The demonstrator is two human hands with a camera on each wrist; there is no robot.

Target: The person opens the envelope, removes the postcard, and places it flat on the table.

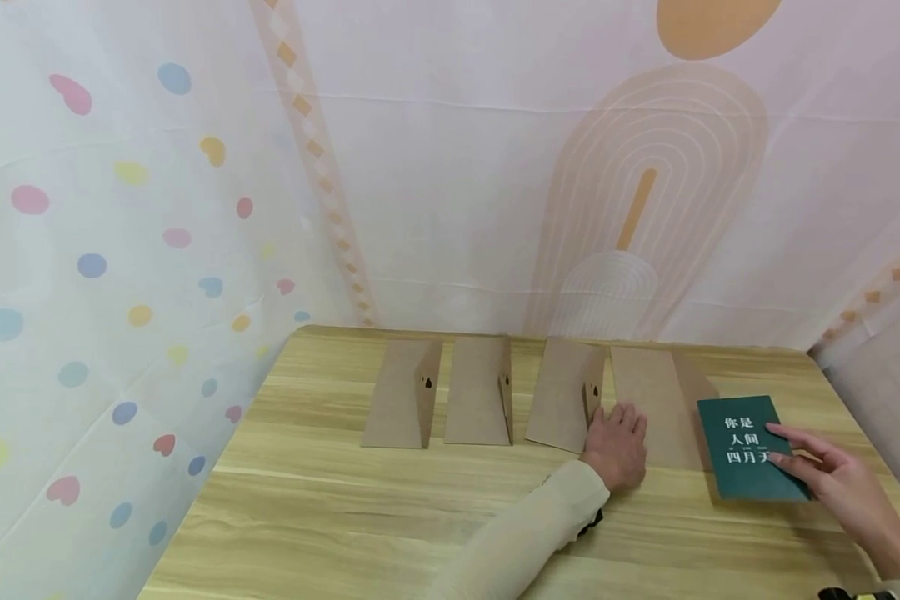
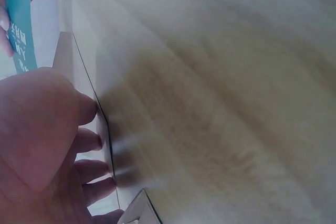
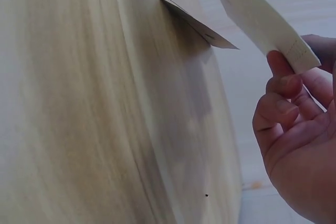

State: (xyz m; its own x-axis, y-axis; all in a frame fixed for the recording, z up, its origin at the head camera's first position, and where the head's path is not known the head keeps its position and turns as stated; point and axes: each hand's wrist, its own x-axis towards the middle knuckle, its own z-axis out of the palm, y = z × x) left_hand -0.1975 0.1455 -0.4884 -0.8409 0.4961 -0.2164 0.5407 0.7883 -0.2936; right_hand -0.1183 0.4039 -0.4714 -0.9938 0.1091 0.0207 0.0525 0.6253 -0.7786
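A: What is laid out, from the largest down?

B: A wood-grain worktop [image 1: 307, 517] comes first. Along its far side four kraft-paper envelopes are lined up: the leftmost envelope [image 1: 397, 396], the second envelope [image 1: 476, 396], the third envelope [image 1: 561, 396] and the rightmost envelope [image 1: 642, 375].

A: How are these likely to be handled?

B: As light, fairly stiff paper, easily slid and easily creased. The rightmost envelope is best steadied flat on its body, where it is touched by the left hand [image 1: 619, 446]; that grip is loosely spread, with nothing pinched. Its raised flap [image 1: 692, 385] should be bent only at the fold.

A: And the dark green card [image 1: 750, 483]?

B: It is held above the worktop at the right, nearer than the flap. Its right edge is pinched by the right hand [image 1: 843, 487], the grip narrowed between digits on the green face and fingers beneath. A slight bow is seen from the right wrist, so thin, springy stock may be expected.

A: Where should it be held?

B: By that edge, lightly; the left edge is thus left free.

A: And the smallest details?

B: Black heart marks [image 1: 428, 382], printed on the left three flaps.
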